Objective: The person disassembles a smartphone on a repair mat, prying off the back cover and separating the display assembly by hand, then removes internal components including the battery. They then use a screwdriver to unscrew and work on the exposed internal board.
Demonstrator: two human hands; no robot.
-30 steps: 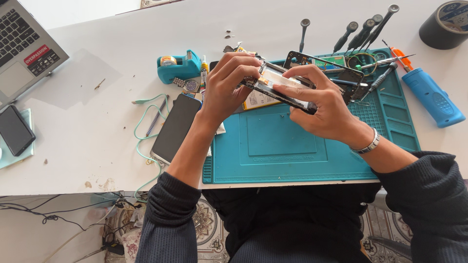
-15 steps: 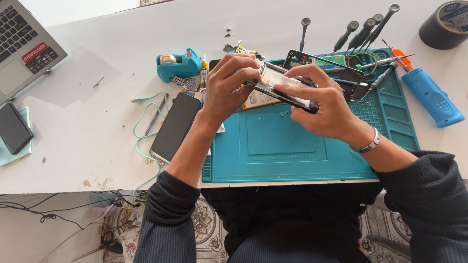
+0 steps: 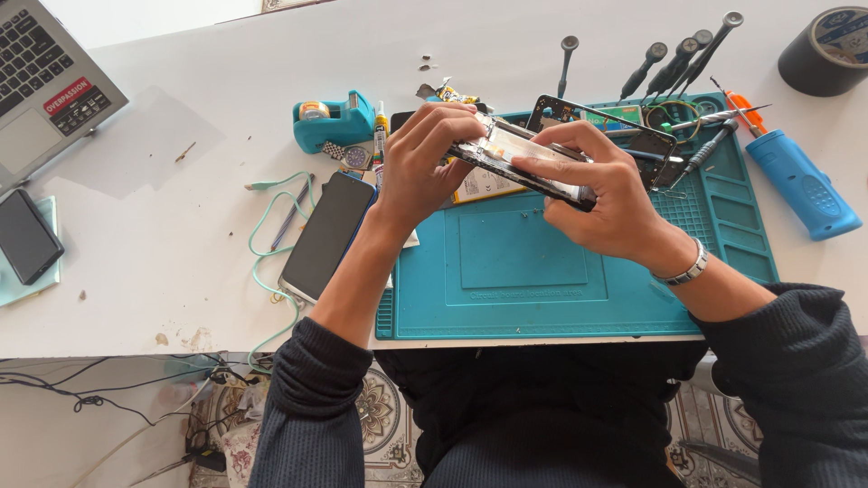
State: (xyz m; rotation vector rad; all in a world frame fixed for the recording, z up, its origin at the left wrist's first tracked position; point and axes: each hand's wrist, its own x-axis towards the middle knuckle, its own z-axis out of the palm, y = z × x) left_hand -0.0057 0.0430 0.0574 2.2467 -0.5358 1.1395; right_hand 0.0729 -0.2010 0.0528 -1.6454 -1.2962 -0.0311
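Observation:
Both my hands hold an opened smartphone (image 3: 524, 164) edge-up above a teal repair mat (image 3: 533, 271). My left hand (image 3: 427, 167) grips its left end, fingers curled over the top edge. My right hand (image 3: 601, 199) grips the right end, with a metal bracelet on the wrist. Under the phone lies a yellowish battery (image 3: 481, 185), partly hidden. Behind it on the mat rests a dark phone frame (image 3: 633, 126).
A black phone (image 3: 327, 235) with a mint cable (image 3: 267, 235) lies left of the mat. A teal tape dispenser (image 3: 330, 120), several screwdrivers (image 3: 674, 63), a blue electric driver (image 3: 803, 185), black tape roll (image 3: 827, 50), laptop (image 3: 45, 90) and another phone (image 3: 27, 237) surround it.
My hands and the phone have stayed in nearly the same place; the fingers of my left hand have shifted slightly along the phone's top edge.

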